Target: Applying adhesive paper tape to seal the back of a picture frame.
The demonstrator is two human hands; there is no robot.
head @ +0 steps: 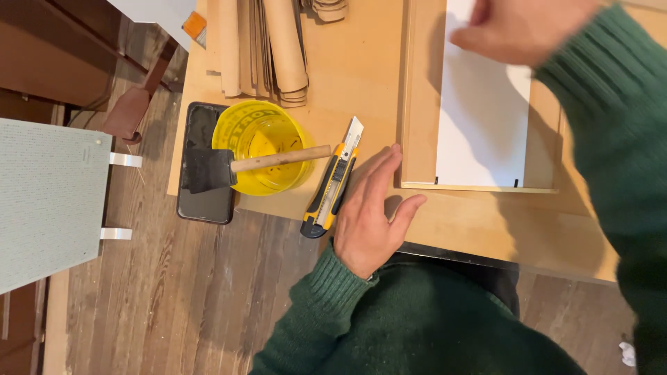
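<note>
Left hand [367,219] grip is flat and open, fingers together and pointing far, palm down on the worktop [361,62], holding nothing; its fingers lie just beside the yellow-and-black utility knife [332,182], maybe brushing its right side, can't tell for sure. Right hand [524,26] is up at the far edge of view, motion-blurred, over the white sheet [483,125]; whether it pinches anything can't be told. Knife lies near the near edge of the worktop, blade end pointing far with a short bit of blade out, handle end near and hanging slightly over the edge. Likely light, stiff, plastic body with grippy black inserts; blade is sharp and snaps easily, so best taken by the mid handle, away from the tip. White sheet sits inside a shallow tan board frame [419,97] to the right; looks thin and bendy, easy to crease. Left of the knife: yellow tub [261,149] with clear liquid, a foam brush [208,170] with wooden handle resting across its rim, foam head over a dark phone [203,201] lying flat. Far left: stack of tan cut strips [278,52]. Green sleeves cover both forearms. Hidden or cut off: right fingertips, far end of sheet and frame, top of the strip stack, most of the phone under brush and tub. Grey panel [48,201] on the floor side at left, purpose unclear.
</note>
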